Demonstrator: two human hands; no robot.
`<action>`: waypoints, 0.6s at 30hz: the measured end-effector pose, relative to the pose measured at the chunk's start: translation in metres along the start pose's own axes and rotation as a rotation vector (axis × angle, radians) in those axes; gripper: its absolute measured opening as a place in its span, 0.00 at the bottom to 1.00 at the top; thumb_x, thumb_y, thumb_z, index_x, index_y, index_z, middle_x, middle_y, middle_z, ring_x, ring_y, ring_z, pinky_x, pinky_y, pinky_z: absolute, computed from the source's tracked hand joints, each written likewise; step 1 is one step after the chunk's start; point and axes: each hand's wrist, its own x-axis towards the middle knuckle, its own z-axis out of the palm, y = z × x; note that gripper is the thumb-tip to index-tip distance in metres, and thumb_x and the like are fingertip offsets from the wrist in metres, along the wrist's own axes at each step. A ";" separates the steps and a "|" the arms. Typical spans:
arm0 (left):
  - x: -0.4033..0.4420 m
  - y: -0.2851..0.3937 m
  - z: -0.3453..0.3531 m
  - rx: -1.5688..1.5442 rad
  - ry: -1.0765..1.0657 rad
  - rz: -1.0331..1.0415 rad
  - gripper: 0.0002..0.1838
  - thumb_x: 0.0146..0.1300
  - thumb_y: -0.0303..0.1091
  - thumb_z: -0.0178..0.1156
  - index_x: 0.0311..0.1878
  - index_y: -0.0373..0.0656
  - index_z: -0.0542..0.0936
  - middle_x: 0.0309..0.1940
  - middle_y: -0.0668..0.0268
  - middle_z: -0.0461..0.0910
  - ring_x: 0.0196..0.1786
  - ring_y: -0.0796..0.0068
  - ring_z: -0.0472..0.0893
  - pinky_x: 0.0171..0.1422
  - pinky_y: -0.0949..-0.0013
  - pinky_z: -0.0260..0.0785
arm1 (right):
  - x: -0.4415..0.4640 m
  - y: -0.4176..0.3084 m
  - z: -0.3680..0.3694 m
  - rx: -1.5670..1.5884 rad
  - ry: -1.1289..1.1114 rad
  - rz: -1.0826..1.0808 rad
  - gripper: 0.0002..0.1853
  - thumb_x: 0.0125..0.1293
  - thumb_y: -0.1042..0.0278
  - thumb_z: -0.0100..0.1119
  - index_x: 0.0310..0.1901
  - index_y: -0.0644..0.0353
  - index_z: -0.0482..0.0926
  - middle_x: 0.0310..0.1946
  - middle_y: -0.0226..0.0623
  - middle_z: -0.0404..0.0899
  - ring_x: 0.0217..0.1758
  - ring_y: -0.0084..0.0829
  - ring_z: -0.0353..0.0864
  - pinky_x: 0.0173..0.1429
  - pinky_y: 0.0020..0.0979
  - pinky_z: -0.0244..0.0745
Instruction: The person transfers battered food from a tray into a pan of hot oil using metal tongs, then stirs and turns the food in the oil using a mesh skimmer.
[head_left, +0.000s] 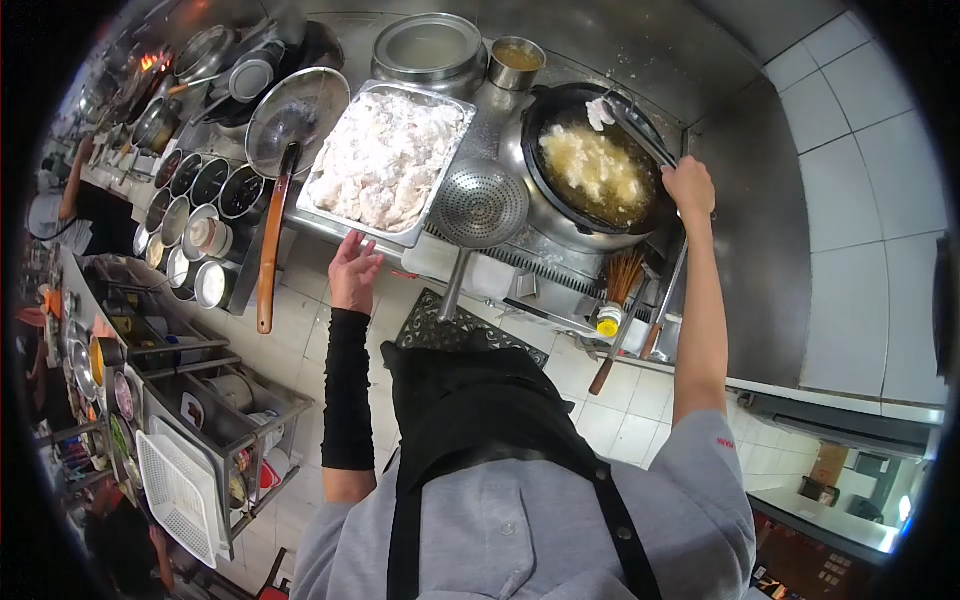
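My right hand (690, 187) is closed around metal tongs (642, 135), which reach over the far side of a wok of bubbling oil (597, 175). A pale floured piece (600, 113) hangs at the tips of the tongs. Several golden-white pieces float in the oil. With fingers apart, my left hand (355, 268) is at the near edge of a metal tray (400, 238) heaped with flour-coated pieces (385, 160). Whether its fingertips touch the rim I cannot tell. A perforated skimmer (481, 205) lies between tray and wok, its handle pointing toward me.
A wood-handled strainer (298, 120) lies left of the tray. Behind stand a large pot (428, 50) and a small metal container (516, 62). Sauce pots (205, 230) line the left side. A bamboo brush (622, 280) and wood-handled tools sit at the near right. Other people work at far left.
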 end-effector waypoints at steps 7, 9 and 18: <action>0.015 -0.002 -0.008 -0.147 -0.079 0.052 0.41 0.53 0.09 0.51 0.75 0.25 0.61 0.66 0.55 0.69 0.70 0.55 0.73 0.68 0.51 0.74 | 0.010 0.024 0.020 -0.036 -0.038 -0.003 0.23 0.68 0.50 0.63 0.48 0.65 0.86 0.48 0.57 0.86 0.54 0.59 0.85 0.60 0.53 0.80; 0.020 -0.004 -0.007 -0.170 -0.084 0.073 0.40 0.51 0.08 0.50 0.74 0.24 0.62 0.65 0.55 0.69 0.68 0.56 0.73 0.68 0.51 0.74 | -0.007 0.022 0.003 -0.017 -0.031 0.044 0.24 0.69 0.48 0.62 0.46 0.65 0.86 0.47 0.60 0.86 0.53 0.61 0.85 0.59 0.54 0.79; 0.049 0.018 -0.005 -0.103 -0.090 0.044 0.35 0.54 0.09 0.51 0.70 0.23 0.65 0.62 0.54 0.70 0.65 0.58 0.75 0.68 0.55 0.75 | -0.132 -0.054 -0.072 0.296 0.002 -0.035 0.22 0.71 0.48 0.61 0.49 0.63 0.85 0.37 0.60 0.85 0.47 0.60 0.85 0.51 0.52 0.77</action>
